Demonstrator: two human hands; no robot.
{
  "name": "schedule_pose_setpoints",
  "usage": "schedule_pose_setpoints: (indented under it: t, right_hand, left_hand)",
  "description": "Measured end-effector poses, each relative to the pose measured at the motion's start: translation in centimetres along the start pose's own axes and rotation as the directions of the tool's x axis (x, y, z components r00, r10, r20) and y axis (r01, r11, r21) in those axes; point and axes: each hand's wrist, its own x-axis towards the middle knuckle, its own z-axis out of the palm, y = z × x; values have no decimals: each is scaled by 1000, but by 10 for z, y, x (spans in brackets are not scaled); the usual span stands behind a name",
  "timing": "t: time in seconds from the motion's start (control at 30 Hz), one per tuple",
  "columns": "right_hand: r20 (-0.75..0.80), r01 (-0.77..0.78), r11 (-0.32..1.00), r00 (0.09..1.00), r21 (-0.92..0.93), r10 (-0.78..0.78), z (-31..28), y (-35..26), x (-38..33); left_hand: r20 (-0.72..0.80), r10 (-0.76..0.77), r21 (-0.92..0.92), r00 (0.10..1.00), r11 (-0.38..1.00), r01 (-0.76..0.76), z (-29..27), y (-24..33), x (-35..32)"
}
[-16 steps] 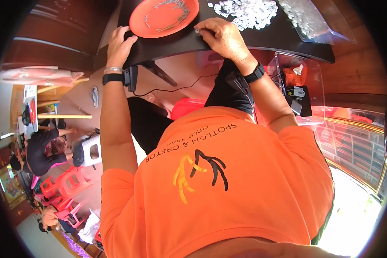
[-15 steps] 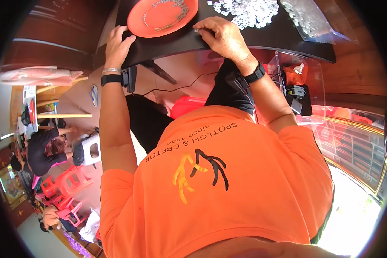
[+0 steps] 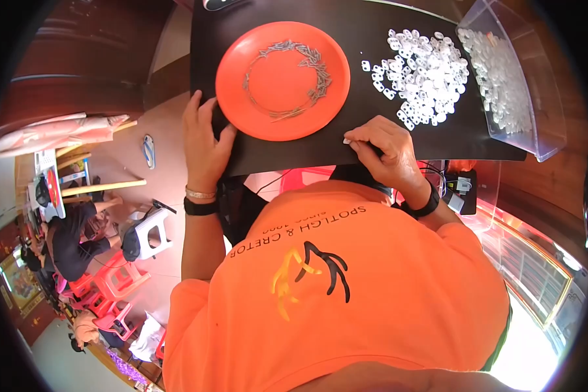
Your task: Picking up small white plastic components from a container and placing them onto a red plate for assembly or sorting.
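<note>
Nearest, at the near edge of the black table (image 3: 438, 140): right hand (image 3: 385, 147), fingers (image 3: 362, 140) pinched narrow on one small white plastic piece (image 3: 347, 140), held just above the tabletop. Too small to tell its long axis.

At the same near edge toward the left: left hand (image 3: 206, 140), fingers spread wide and flat on the table, fingertips touching the rim of the orange plate (image 3: 282, 80), holding nothing.

Farther in: ring of thin metal pins (image 3: 287, 78) lying around the inside of the plate, up and left of the pinching fingers, nearer to the left hand.

Farther and to the right: heap of white plastic pieces (image 3: 424, 72), straight beyond the right hand and clearly nearer to it than to the left.

Farthest, at the far right corner: clear plastic tub (image 3: 529, 98) with more white pieces, tilted, just beside the heap.
</note>
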Motion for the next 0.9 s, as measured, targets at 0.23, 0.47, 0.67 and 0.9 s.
schedule_pose_setpoints:
  t: [0.23,0.47,0.67,0.9]
  right_hand:
    - [-107,-91,995,990,48,96,2,1,3]
    - [-93,-151,860,970,488,223,29,-43,1]
    - [-50,-124,892,986,434,161,52,-71,0]
    - [-21,-97,920,993,381,113,59,-74,-4]
  left_hand:
    - [-51,-47,-192,998,981,36,4,-15,7]
    - [-205,-64,-675,977,732,-93,-14,65,-34]
    - [99,55,-853,994,519,56,11,93,-55]
    - [116,40,-885,992,458,85,18,90,-65]
